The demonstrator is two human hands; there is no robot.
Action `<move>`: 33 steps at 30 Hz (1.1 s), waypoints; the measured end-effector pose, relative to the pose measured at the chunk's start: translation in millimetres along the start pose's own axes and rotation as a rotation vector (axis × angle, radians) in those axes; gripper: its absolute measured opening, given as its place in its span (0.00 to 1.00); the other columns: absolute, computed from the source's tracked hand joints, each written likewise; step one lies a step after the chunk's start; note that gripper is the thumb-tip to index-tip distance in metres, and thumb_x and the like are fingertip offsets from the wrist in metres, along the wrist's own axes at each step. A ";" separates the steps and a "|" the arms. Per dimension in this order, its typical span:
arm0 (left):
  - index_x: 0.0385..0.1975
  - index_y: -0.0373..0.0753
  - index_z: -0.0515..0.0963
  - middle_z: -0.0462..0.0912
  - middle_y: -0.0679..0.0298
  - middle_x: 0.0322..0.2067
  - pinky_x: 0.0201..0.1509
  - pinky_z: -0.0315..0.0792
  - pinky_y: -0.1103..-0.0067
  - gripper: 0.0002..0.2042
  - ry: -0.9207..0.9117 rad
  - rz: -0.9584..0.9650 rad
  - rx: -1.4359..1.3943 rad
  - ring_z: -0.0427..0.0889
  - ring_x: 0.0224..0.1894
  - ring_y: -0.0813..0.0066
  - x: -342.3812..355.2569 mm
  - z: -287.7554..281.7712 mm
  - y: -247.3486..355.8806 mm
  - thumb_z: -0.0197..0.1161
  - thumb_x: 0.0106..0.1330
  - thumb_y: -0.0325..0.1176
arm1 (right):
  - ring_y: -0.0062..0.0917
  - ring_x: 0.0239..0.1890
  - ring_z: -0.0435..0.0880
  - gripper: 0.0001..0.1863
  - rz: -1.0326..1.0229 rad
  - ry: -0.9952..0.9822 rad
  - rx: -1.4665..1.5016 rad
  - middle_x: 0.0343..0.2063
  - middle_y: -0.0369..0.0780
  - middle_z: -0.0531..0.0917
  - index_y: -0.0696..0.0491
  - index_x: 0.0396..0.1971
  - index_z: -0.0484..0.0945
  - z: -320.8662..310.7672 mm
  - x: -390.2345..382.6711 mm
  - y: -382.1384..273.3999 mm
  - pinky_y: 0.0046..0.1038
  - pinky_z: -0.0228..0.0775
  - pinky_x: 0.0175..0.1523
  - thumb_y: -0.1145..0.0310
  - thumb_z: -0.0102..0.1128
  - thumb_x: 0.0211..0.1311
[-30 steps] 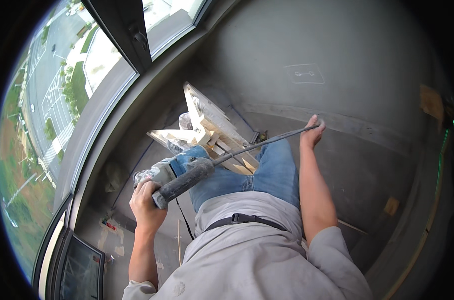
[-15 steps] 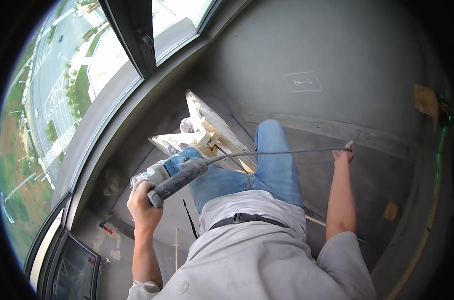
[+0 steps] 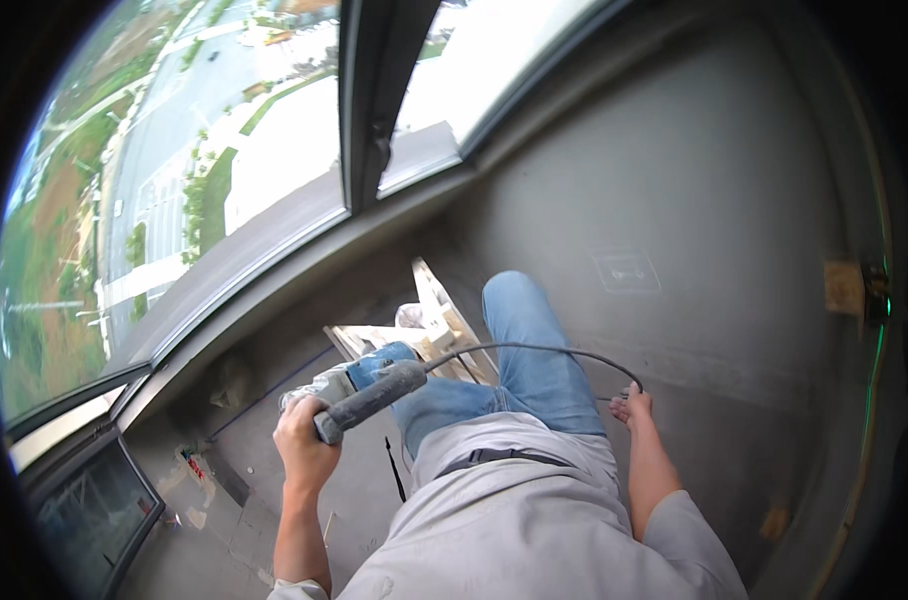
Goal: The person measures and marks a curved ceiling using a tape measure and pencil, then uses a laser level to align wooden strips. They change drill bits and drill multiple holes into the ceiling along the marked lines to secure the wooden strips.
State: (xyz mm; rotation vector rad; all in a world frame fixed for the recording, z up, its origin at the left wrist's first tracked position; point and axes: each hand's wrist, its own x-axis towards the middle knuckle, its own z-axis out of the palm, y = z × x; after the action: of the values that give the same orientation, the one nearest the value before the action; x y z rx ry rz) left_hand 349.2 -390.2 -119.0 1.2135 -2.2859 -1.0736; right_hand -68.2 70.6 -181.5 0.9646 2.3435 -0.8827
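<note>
My left hand (image 3: 307, 440) is closed round the end of a dusty grey corded power tool (image 3: 376, 398), which looks like an angle grinder. Its dark, round body slants up and to the right over my thigh; a silvery part (image 3: 319, 388) shows beyond my fingers, its shape unclear. A black cord (image 3: 534, 347) leaves the far end of the body and arches over my knees to my right hand (image 3: 632, 405). That hand pinches the cord, with some fingers loosely apart. Past the hand, the cord's course is hard to follow.
Beyond my knees stands a pale wooden trestle-like piece (image 3: 439, 310). A large window (image 3: 359, 110) with a dark frame is at the left, high above a road. Plastered grey wall (image 3: 674, 180) rises ahead. A small device with a green light (image 3: 877, 290) is on the right.
My right hand has come down and closer to my body. The cord, stretched nearly straight before, now bows in an arc. My left hand keeps hold of the tool, and the view has turned.
</note>
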 end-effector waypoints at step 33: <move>0.33 0.38 0.79 0.80 0.52 0.30 0.43 0.69 0.64 0.10 0.253 0.152 -0.049 0.77 0.37 0.50 -24.7 22.9 122.3 0.58 0.50 0.26 | 0.39 0.25 0.82 0.12 -1.818 -1.289 -1.415 0.26 0.47 0.83 0.52 0.31 0.80 196.6 -382.2 -137.5 0.37 0.73 0.32 0.70 0.64 0.43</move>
State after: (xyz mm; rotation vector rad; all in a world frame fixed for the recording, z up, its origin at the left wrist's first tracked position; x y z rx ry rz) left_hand 281.5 -316.7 -40.9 1.0699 -2.1076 -0.8641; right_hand 110.9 -315.3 -31.1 -1.8734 1.2588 0.1127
